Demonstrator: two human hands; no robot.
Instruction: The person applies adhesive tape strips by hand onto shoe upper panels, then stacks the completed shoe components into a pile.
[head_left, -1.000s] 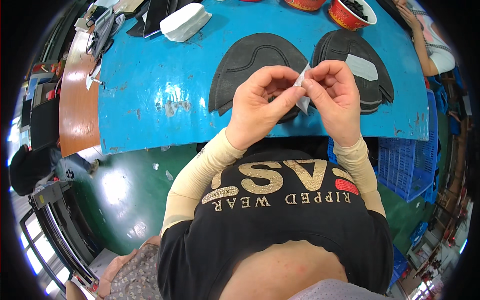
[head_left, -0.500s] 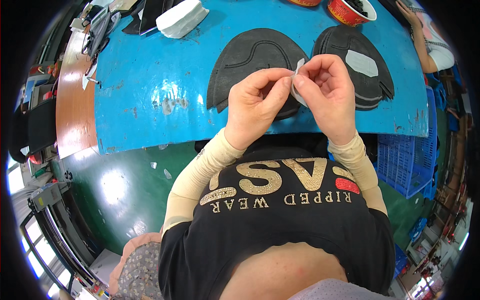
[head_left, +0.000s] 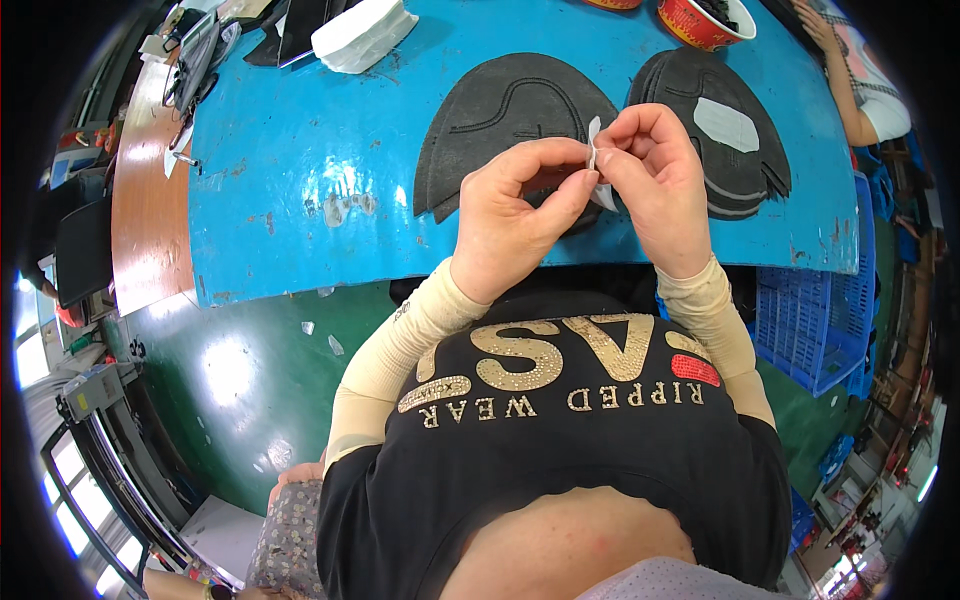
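Note:
My left hand (head_left: 518, 212) and my right hand (head_left: 660, 185) meet over the near side of the table, both pinching one small white piece (head_left: 593, 145) of thin sheet between thumb and forefinger. It is held edge-on, with a loose corner hanging below the fingertips. Beneath and behind my hands lies a stack of black curved shoe-upper pieces (head_left: 470, 120) with stitched lines, partly covered by my left hand. A second stack of black upper pieces (head_left: 690, 90) lies to the right, and a flat white patch (head_left: 727, 124) rests on top of it.
A white stack of sheets (head_left: 362, 38) sits at the far left of the blue table (head_left: 290, 180). Red bowls, one of them a bowl (head_left: 705, 22) with black bits, stand at the far edge. Another person's arm (head_left: 845, 95) is at the right. A blue crate (head_left: 815, 320) stands below the table's right end.
The white piece has turned more edge-on between my fingertips, and my fingers have shifted slightly on it. At the lower left, another person's arm has come into view.

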